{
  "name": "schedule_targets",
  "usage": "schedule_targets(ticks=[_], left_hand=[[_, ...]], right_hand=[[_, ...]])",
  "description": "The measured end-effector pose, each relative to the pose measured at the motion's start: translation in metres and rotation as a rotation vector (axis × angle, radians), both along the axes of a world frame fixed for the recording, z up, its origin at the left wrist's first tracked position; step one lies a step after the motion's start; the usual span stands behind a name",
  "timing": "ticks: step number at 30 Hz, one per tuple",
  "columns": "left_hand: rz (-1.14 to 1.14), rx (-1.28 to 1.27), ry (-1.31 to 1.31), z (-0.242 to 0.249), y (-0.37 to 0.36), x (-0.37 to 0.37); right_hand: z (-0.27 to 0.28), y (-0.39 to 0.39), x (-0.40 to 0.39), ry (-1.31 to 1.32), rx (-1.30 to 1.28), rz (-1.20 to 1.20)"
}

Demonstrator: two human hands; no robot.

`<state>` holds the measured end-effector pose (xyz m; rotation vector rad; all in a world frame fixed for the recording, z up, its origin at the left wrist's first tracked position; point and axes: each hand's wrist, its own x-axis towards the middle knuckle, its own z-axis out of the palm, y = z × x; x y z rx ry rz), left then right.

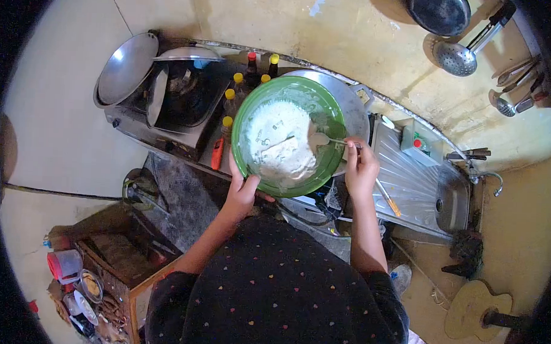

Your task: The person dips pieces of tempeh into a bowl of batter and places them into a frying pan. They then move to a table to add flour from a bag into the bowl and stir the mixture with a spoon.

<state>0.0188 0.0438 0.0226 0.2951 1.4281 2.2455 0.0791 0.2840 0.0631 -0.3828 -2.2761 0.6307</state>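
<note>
Left hand (242,192) is gripping the green bowl (296,189) near-left — presumably steadying it — while right hand (361,169) is pinching a spoon (320,139) across its right rim.

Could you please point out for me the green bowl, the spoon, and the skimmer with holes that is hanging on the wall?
Green bowl (326,104): head view, on the inner wall at upper right.
Spoon (336,141): head view, on its handle.
Skimmer (456,59): head view, on its round perforated head.
</note>
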Motion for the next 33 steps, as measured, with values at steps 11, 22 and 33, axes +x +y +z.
schedule_targets(ticks=[11, 22, 33], left_hand=[[-0.015, 0.002, 0.021, -0.008, 0.003, 0.002], [-0.034, -0.001, -0.055, -0.009, 0.004, 0.0], [-0.007, -0.009, -0.032, -0.001, 0.004, -0.002]], right_hand=[[-0.024, 0.013, -0.008, -0.221, -0.628, 0.046], [-0.027, 0.007, -0.006, 0.075, -0.958, 0.07], [0.009, 0.0, -0.003, 0.006, 0.209, 0.121]])
